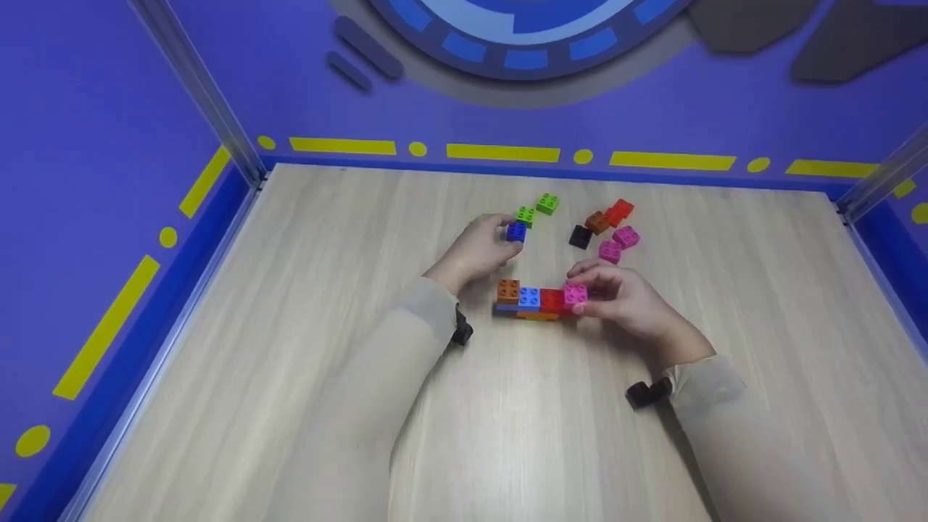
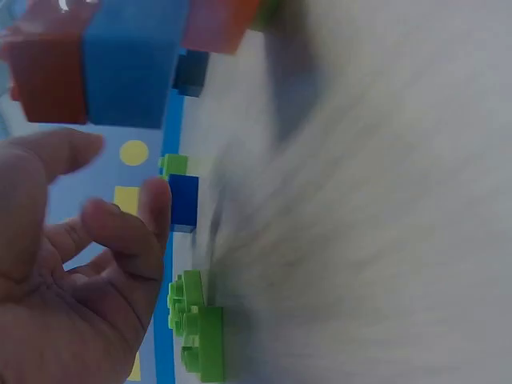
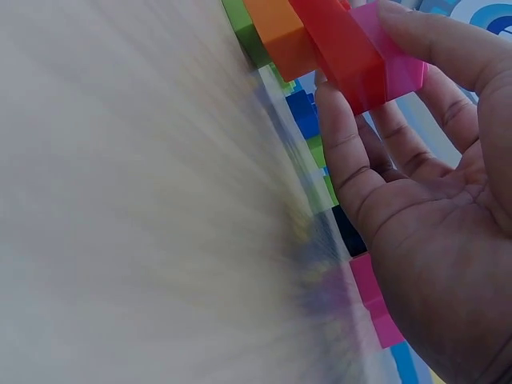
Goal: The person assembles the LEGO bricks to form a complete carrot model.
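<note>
My right hand pinches a pink toy building brick between thumb and fingers, at the right end of a built row of bricks. Along its top run a brown brick, a light blue brick and a red brick. An orange brick shows lower down, with a green one beside it in the right wrist view. Beyond the row, my left hand is at a dark blue brick. In the left wrist view a fingertip is by that brick, while the thumb stands apart from it.
Lime green bricks lie behind the left hand, one partly hidden by it. Farther right are a black brick, a brown brick, red bricks and two pink bricks. Purple-blue panels border the wooden table.
</note>
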The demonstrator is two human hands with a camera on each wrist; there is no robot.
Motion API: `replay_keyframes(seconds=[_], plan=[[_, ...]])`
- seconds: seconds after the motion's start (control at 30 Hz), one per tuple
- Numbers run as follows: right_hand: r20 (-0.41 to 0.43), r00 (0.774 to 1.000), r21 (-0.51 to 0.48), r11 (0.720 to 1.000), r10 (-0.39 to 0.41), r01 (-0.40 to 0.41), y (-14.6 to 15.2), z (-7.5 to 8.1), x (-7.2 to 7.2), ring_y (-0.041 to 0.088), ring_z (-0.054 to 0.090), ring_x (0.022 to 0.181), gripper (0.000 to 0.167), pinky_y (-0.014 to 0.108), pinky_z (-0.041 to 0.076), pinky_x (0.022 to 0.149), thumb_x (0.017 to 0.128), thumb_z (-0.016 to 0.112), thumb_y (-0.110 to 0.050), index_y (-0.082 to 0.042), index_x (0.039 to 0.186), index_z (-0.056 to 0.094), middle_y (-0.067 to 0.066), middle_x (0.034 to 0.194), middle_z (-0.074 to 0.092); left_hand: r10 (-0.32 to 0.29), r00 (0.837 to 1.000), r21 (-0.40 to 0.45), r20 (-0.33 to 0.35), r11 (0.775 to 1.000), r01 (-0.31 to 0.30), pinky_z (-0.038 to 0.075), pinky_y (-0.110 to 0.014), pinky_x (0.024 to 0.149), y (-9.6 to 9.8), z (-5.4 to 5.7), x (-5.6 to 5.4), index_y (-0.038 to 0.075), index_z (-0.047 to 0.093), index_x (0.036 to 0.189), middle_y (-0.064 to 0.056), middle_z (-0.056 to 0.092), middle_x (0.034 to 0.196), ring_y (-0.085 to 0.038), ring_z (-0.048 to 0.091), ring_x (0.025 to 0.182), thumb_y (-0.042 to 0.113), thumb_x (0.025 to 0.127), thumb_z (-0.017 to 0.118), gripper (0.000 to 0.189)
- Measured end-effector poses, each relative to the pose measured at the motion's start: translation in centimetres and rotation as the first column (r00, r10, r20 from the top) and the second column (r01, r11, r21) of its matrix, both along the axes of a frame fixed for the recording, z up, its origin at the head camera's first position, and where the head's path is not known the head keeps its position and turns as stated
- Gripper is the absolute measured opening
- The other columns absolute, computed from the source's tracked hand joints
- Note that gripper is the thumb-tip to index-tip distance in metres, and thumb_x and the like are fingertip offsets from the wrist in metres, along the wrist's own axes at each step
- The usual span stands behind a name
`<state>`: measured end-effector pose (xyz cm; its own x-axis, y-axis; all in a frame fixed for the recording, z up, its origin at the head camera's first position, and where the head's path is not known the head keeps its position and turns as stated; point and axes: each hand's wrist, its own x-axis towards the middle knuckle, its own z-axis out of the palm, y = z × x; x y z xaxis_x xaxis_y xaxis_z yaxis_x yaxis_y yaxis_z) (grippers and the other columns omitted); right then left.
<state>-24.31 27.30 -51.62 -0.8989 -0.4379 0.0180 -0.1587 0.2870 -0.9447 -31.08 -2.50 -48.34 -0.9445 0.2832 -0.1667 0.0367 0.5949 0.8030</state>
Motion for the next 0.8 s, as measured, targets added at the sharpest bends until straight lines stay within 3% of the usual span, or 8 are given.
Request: replay_keyframes(seconds=[0.17,0.27,0.4,0.53,0.67,0.8], plan=[[0.004,1.000,-0.022,1.000,-0.002,0.002,0.1,-0.1,0.0,0.017,0.056,0.144,0.032,0.040,0.035,0.130,0.095,0.088,-0.003,-0.002,0.127,0.081,0.015,0.148,0.066,-0.028,0.998,-0.157,-0.047,0.987,0.021,0.042,-0.042,0.137,0.7,0.4,-1.1,0.012,0.049,0.171,-0.010,0.050,0.176,-0.026,0.054,0.160,0.022,0.112,0.071,0.064],[-0.002,1.000,-0.016,1.000,-0.002,0.002,0.1,-0.2,0.0,0.016,0.057,0.144,0.033,0.037,0.037,0.129,0.095,0.087,-0.003,-0.003,0.127,0.081,0.013,0.147,0.066,-0.081,0.993,-0.233,-0.083,0.971,0.060,0.038,-0.042,0.139,1.1,0.5,-1.6,0.010,0.054,0.168,-0.011,0.053,0.174,-0.028,0.050,0.164,0.017,0.112,0.070,0.059],[-0.004,1.000,0.001,1.000,0.005,-0.005,0.2,-0.2,0.0,0.016,0.058,0.142,0.034,0.024,0.046,0.122,0.096,0.087,-0.005,-0.004,0.130,0.081,0.011,0.146,0.067,-0.129,0.987,-0.320,-0.097,0.943,0.092,0.042,-0.042,0.136,1.4,0.6,-1.9,0.008,0.059,0.164,-0.009,0.060,0.168,-0.028,0.055,0.159,0.014,0.113,0.068,0.052],[0.011,1.000,-0.001,1.000,0.005,-0.005,0.2,-0.1,0.0,0.017,0.059,0.143,0.035,0.021,0.046,0.120,0.096,0.088,-0.006,-0.004,0.130,0.080,0.012,0.147,0.066,-0.128,0.986,-0.387,-0.108,0.919,0.077,0.050,-0.042,0.129,1.6,0.7,-1.8,0.009,0.067,0.156,-0.007,0.067,0.154,-0.025,0.064,0.146,0.016,0.114,0.067,0.043],[0.018,1.000,0.005,1.000,0.009,-0.009,0.2,0.0,0.0,0.017,0.057,0.144,0.035,0.032,0.044,0.126,0.097,0.087,-0.008,-0.005,0.131,0.079,0.013,0.150,0.065,-0.119,0.984,-0.418,-0.129,0.907,0.055,0.056,-0.040,0.121,1.7,0.8,-1.7,0.012,0.073,0.145,-0.004,0.069,0.137,-0.020,0.069,0.126,0.012,0.113,0.067,0.033],[0.016,1.000,0.004,1.000,0.004,-0.004,0.1,0.0,0.1,0.018,0.057,0.144,0.035,0.047,0.040,0.131,0.097,0.088,-0.008,-0.005,0.131,0.080,0.013,0.149,0.065,-0.097,0.988,-0.388,-0.123,0.921,0.042,0.055,-0.040,0.123,1.6,0.8,-1.4,0.014,0.070,0.150,-0.003,0.066,0.137,-0.020,0.068,0.128,0.008,0.112,0.066,0.038]])
